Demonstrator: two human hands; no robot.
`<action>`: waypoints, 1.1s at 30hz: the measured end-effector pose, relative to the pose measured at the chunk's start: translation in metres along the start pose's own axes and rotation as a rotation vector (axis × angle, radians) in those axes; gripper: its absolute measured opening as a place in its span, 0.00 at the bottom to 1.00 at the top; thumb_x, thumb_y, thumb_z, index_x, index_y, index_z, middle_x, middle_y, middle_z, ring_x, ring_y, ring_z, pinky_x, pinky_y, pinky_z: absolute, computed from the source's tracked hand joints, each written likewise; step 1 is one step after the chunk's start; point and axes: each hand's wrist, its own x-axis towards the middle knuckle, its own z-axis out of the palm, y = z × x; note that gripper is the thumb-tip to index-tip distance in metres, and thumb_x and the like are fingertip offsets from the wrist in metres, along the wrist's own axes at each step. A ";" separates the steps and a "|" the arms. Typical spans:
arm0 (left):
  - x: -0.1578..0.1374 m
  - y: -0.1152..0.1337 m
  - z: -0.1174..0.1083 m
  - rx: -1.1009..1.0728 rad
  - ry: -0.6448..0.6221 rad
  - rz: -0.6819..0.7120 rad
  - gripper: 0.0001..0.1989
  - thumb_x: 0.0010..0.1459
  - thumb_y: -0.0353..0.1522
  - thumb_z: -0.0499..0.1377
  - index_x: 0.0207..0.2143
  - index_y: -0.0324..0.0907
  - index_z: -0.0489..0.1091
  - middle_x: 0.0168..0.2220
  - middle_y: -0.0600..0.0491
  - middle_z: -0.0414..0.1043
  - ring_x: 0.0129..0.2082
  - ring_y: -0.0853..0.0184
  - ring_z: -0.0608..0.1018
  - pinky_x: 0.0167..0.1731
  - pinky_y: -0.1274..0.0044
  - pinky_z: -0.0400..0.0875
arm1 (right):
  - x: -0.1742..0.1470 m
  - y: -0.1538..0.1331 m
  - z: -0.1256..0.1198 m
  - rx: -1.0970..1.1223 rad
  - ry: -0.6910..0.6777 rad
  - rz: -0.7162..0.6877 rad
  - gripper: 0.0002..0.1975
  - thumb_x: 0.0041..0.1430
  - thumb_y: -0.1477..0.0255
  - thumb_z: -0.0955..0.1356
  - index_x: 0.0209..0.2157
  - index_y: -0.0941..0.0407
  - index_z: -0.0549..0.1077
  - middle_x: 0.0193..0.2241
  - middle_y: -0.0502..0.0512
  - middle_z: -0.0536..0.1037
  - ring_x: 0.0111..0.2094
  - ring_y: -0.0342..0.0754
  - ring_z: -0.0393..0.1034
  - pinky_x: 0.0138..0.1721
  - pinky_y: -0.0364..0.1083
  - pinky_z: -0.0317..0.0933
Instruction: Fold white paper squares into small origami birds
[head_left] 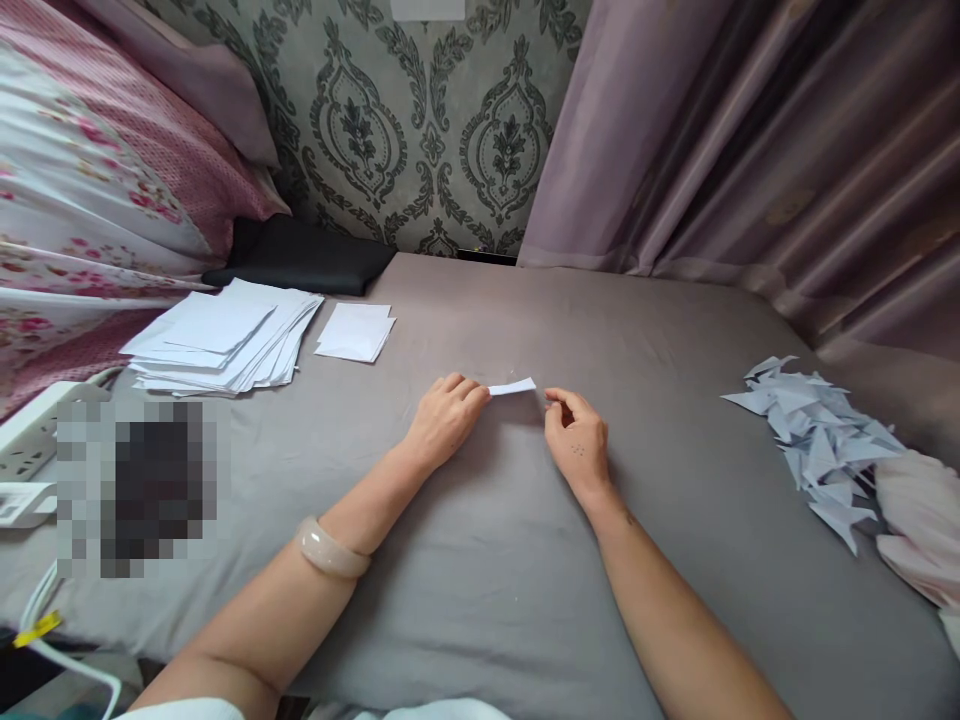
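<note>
My left hand [452, 412] is closed on one end of a narrow folded strip of white paper [513, 387], held above the grey sheet. A pale bangle [332, 549] circles my left wrist. Just right of the strip's free end is my right hand [576, 432], its thumb and forefinger curved with a small gap between them. That hand looks apart from the paper. At the right lies a heap of folded white paper pieces [821, 435] with pointed ends.
A large stack of white paper [221, 340] and a smaller pile of paper squares [355, 332] lie at the left. Behind them is a black flat item [304, 252]. A white power strip [37, 430] with cables sits at the left edge. Purple curtains [675, 130] hang at the right.
</note>
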 end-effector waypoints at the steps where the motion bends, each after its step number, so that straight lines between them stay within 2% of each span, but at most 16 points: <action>1: 0.000 0.001 0.000 -0.115 0.079 -0.069 0.16 0.67 0.35 0.46 0.40 0.39 0.72 0.39 0.46 0.74 0.40 0.62 0.71 0.43 0.71 0.64 | 0.000 -0.001 0.001 0.071 0.009 0.049 0.13 0.56 0.71 0.61 0.39 0.57 0.75 0.39 0.59 0.79 0.38 0.50 0.74 0.41 0.49 0.67; 3: 0.001 0.002 0.000 -0.441 0.197 -0.251 0.16 0.64 0.39 0.50 0.38 0.38 0.73 0.33 0.49 0.74 0.33 0.66 0.71 0.37 0.75 0.66 | 0.000 -0.005 0.002 0.242 -0.009 0.153 0.13 0.56 0.66 0.64 0.41 0.57 0.72 0.39 0.61 0.79 0.38 0.50 0.75 0.39 0.49 0.68; 5: 0.001 0.005 0.002 -0.809 0.219 -0.421 0.17 0.60 0.42 0.55 0.36 0.37 0.74 0.27 0.53 0.72 0.26 0.70 0.70 0.29 0.79 0.64 | -0.001 -0.011 0.003 0.429 -0.079 0.240 0.17 0.56 0.60 0.66 0.42 0.57 0.69 0.39 0.61 0.79 0.38 0.50 0.75 0.36 0.48 0.69; 7: 0.000 0.010 0.004 -1.081 0.172 -0.515 0.17 0.54 0.43 0.61 0.34 0.36 0.74 0.24 0.55 0.70 0.22 0.74 0.67 0.25 0.80 0.63 | -0.002 -0.016 0.003 0.588 -0.177 0.313 0.21 0.56 0.56 0.66 0.45 0.56 0.66 0.36 0.59 0.79 0.35 0.50 0.76 0.33 0.47 0.69; 10: -0.002 0.018 0.007 -1.233 0.051 -0.561 0.16 0.49 0.41 0.65 0.31 0.35 0.73 0.23 0.54 0.71 0.21 0.75 0.69 0.24 0.81 0.65 | -0.005 -0.021 0.005 0.694 -0.250 0.367 0.26 0.53 0.55 0.68 0.48 0.55 0.62 0.30 0.52 0.79 0.29 0.47 0.74 0.28 0.45 0.68; 12: -0.004 0.022 0.010 -1.213 -0.054 -0.571 0.14 0.50 0.38 0.63 0.32 0.35 0.73 0.23 0.53 0.71 0.21 0.73 0.71 0.24 0.80 0.67 | -0.007 -0.020 0.006 0.674 -0.237 0.363 0.27 0.50 0.58 0.71 0.48 0.55 0.62 0.25 0.48 0.77 0.25 0.45 0.72 0.26 0.43 0.66; 14: -0.006 0.021 0.011 -1.119 -0.085 -0.536 0.13 0.53 0.34 0.60 0.38 0.35 0.71 0.27 0.52 0.72 0.22 0.73 0.72 0.24 0.80 0.68 | -0.008 -0.017 0.006 0.616 -0.230 0.359 0.26 0.49 0.60 0.71 0.47 0.55 0.63 0.23 0.45 0.75 0.21 0.43 0.69 0.23 0.41 0.63; 16: -0.009 0.018 0.012 -0.932 -0.028 -0.417 0.17 0.53 0.28 0.56 0.47 0.39 0.68 0.36 0.50 0.73 0.27 0.72 0.74 0.27 0.80 0.69 | -0.008 -0.014 0.005 0.552 -0.251 0.371 0.23 0.49 0.61 0.70 0.45 0.54 0.65 0.22 0.45 0.75 0.19 0.42 0.67 0.19 0.40 0.61; 18: -0.012 0.013 0.011 -0.684 0.014 -0.242 0.22 0.53 0.24 0.53 0.51 0.43 0.66 0.46 0.48 0.69 0.35 0.70 0.74 0.33 0.78 0.70 | -0.007 -0.013 0.004 0.499 -0.278 0.385 0.19 0.50 0.62 0.69 0.43 0.54 0.67 0.19 0.44 0.73 0.17 0.41 0.64 0.17 0.39 0.58; 21: -0.014 0.009 0.010 -0.382 -0.033 -0.052 0.20 0.54 0.23 0.53 0.49 0.46 0.69 0.50 0.47 0.65 0.46 0.64 0.71 0.40 0.75 0.70 | -0.008 -0.012 0.002 0.431 -0.323 0.401 0.15 0.51 0.64 0.67 0.41 0.55 0.71 0.15 0.42 0.69 0.13 0.40 0.59 0.15 0.39 0.55; 26: -0.015 0.008 0.011 -0.182 -0.103 0.043 0.14 0.58 0.25 0.52 0.42 0.45 0.73 0.48 0.48 0.66 0.44 0.63 0.70 0.43 0.72 0.69 | -0.010 -0.017 -0.003 0.222 -0.454 0.413 0.14 0.53 0.69 0.63 0.39 0.57 0.74 0.15 0.45 0.70 0.14 0.43 0.63 0.18 0.42 0.57; 28: -0.016 0.008 0.011 -0.161 -0.097 0.044 0.13 0.59 0.25 0.52 0.41 0.45 0.74 0.48 0.47 0.67 0.45 0.63 0.70 0.43 0.72 0.68 | -0.010 -0.019 -0.010 0.052 -0.486 0.318 0.14 0.54 0.70 0.62 0.38 0.56 0.76 0.20 0.49 0.75 0.20 0.45 0.68 0.23 0.44 0.61; 30: -0.016 0.008 0.011 -0.165 -0.096 0.030 0.13 0.60 0.25 0.52 0.40 0.44 0.74 0.48 0.47 0.67 0.45 0.62 0.70 0.44 0.72 0.68 | -0.008 -0.019 -0.019 -0.116 -0.506 0.149 0.15 0.55 0.72 0.60 0.37 0.53 0.77 0.28 0.52 0.77 0.28 0.46 0.71 0.31 0.46 0.63; 33: -0.016 0.009 0.013 -0.229 -0.087 -0.018 0.10 0.59 0.27 0.55 0.39 0.44 0.75 0.47 0.47 0.67 0.45 0.62 0.70 0.44 0.72 0.68 | -0.006 -0.015 -0.033 -0.222 -0.591 -0.031 0.18 0.55 0.76 0.60 0.40 0.49 0.77 0.36 0.52 0.76 0.34 0.46 0.70 0.38 0.46 0.62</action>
